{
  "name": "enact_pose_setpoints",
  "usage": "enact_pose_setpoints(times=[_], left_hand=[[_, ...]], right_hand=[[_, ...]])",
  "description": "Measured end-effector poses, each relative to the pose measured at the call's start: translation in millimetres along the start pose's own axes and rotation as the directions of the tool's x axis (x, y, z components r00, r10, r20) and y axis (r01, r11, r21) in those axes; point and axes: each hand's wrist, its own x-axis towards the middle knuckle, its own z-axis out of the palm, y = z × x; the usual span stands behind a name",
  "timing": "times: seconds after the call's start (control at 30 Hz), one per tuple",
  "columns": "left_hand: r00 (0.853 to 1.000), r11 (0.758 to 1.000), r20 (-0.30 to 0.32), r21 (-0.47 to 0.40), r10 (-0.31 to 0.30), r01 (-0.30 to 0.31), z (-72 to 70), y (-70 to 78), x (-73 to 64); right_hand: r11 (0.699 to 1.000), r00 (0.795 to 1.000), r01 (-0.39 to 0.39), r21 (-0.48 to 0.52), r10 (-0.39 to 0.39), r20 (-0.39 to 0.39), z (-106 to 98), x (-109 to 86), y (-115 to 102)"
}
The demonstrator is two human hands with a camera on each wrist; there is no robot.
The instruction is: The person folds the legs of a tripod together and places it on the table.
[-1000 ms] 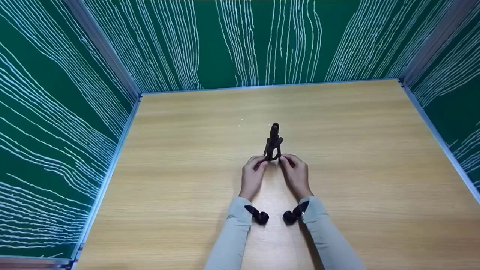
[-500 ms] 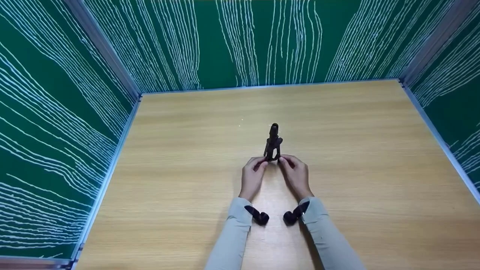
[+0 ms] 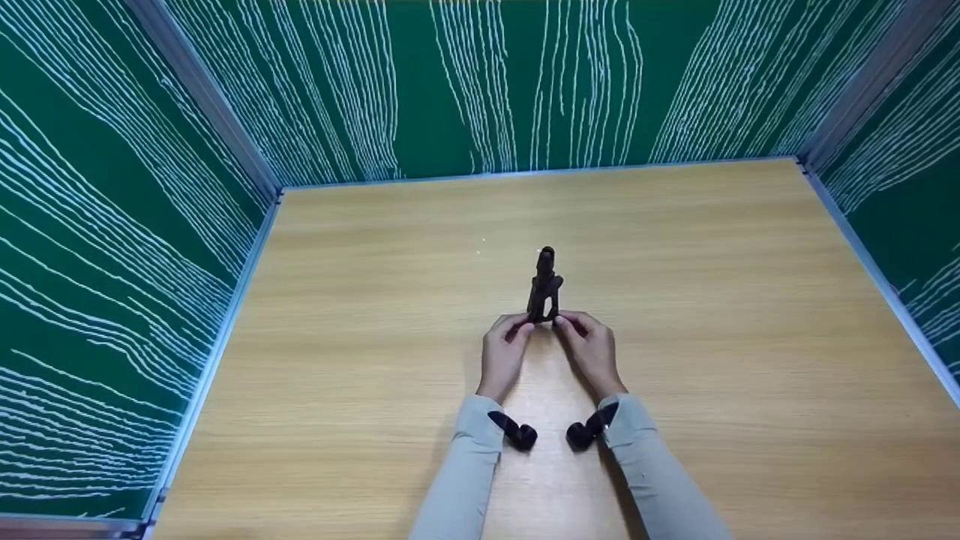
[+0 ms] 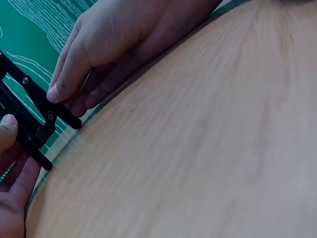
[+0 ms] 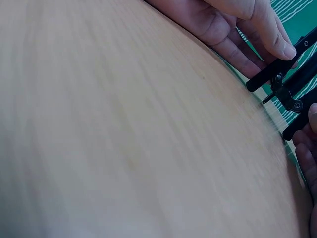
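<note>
A small black tripod (image 3: 546, 279) stands up from between both hands at mid-table, its legs slightly apart. My left hand (image 3: 504, 358) pinches the left leg low down between thumb and fingers. On the other side, my right hand (image 3: 594, 354) pinches the right leg near its foot. In the left wrist view, a hinged brace (image 4: 45, 130) links two legs, with thumbs pressed on their outer parts. The right wrist view shows the same riveted leg (image 5: 270, 73) and the left hand's thumb (image 5: 286, 49) on it. Part of the tripod runs out of both wrist views.
The wood-grain table (image 3: 360, 300) is bounded by green panels (image 3: 431, 112) with white wavy lines on the left, back and right. Tiny white specks (image 3: 481, 246) lie left of the tripod. A black wrist device (image 3: 519, 435) sits on each cuff.
The tripod's top has shifted very slightly left. The right hand's fingertips have also moved a little left, and the gap between the legs looks slightly narrower. Both hands keep their grip.
</note>
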Motion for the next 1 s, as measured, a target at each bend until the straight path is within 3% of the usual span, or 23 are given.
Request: enact_pose_setpoints(times=[1.0], left_hand=[[0.998,0.998,-0.02,-0.032,-0.055,0.055,0.4,-1.6,1.6]], right_hand=[[1.0,0.999,-0.006,-0.023,0.007,0.036,0.5,0.6,1.0]])
